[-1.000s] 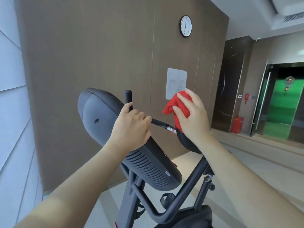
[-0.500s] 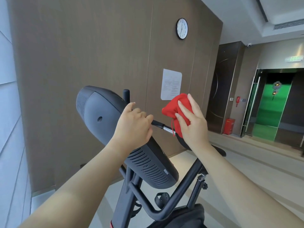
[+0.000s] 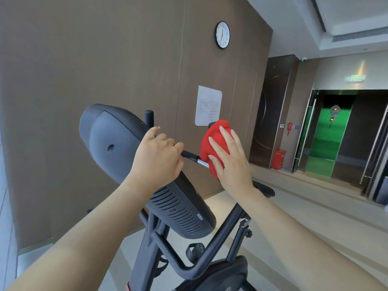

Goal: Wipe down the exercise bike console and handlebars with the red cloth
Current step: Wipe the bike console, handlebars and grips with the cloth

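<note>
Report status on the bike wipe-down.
Left hand grips handlebar beside console. Right hand presses red cloth onto the bar further right, fingers laid flat. No obstruction seen.

I can read the hour numerals 1 to 12 on the wall clock [image 3: 222, 35]. Print on the paper notice [image 3: 208, 105], the green sign [image 3: 354, 78] above the doorway and the small label [image 3: 200, 217] on the console [image 3: 117, 143] is too small for me to read.
</note>
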